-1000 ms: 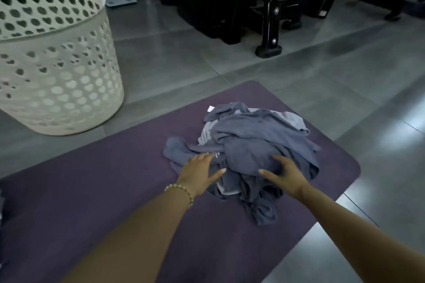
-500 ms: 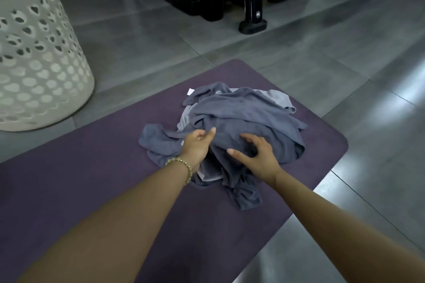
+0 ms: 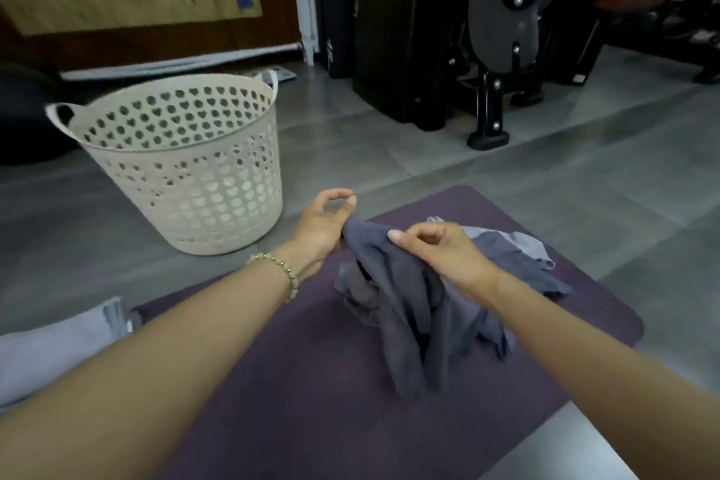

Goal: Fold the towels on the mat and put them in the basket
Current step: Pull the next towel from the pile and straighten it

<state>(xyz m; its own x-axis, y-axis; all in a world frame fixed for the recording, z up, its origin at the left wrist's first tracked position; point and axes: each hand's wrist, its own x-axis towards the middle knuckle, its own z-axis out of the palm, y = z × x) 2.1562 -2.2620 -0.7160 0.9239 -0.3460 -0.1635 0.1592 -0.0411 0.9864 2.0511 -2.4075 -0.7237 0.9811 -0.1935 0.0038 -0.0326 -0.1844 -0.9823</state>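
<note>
A dark grey towel [image 3: 405,308] hangs lifted above the purple mat [image 3: 304,382]. My left hand [image 3: 323,226] pinches its top edge at the left, and my right hand [image 3: 440,249] grips the same edge close beside it. Under and behind the lifted towel lies a crumpled pile of grey towels [image 3: 518,265], with a lighter grey one showing at the back. The cream perforated basket [image 3: 187,164] stands upright on the floor to the left of the mat, beyond my left hand. I see nothing inside it.
Grey floor tiles surround the mat. Black gym equipment [image 3: 495,62] stands behind it at the right. A light grey cloth [image 3: 50,355] lies at the left edge near my left forearm. A wooden wall panel fills the back left.
Both hands have closed on the dark grey towel and raised it off the pile. The view has tilted up, so the whole basket now shows.
</note>
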